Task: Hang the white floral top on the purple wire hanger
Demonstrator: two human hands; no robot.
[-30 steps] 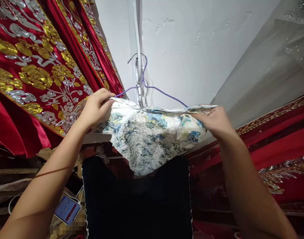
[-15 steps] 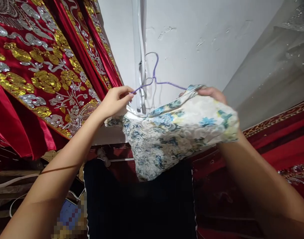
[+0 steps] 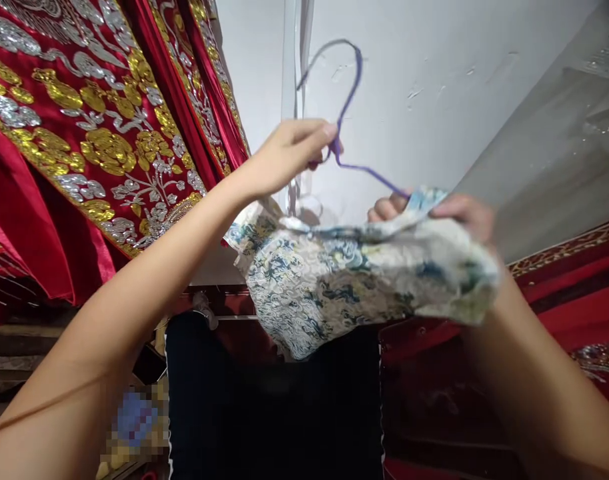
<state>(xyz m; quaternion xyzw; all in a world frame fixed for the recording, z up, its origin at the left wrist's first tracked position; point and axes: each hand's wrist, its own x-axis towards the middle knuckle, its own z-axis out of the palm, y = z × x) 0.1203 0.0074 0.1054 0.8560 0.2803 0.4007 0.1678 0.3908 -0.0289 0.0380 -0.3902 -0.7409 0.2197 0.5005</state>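
Observation:
A purple wire hanger (image 3: 372, 177) is tilted in front of the white wall, its hook up. My left hand (image 3: 297, 150) pinches it at the neck, just below the hook. On the right, my right hand (image 3: 464, 213) grips the shoulder of a floral garment (image 3: 324, 287), white with blue, green and yellow, with the hanger's right arm running to that shoulder. The garment hangs in folds below both hands, somewhat blurred on its right side. Its left shoulder lies under my left forearm; the hanger's left arm is hidden.
Red cloth with gold and silver sequins (image 3: 107, 150) hangs at the left. A pale vertical strip (image 3: 290, 60) runs down the white wall (image 3: 409, 60). Sheer greyish fabric (image 3: 549, 160) is on the right, with red cloth (image 3: 554, 293) below it.
My left hand has moved from the hanger's left arm up and right to its neck. The hanger has come closer and tilted. My right hand has shifted slightly right and down with the garment.

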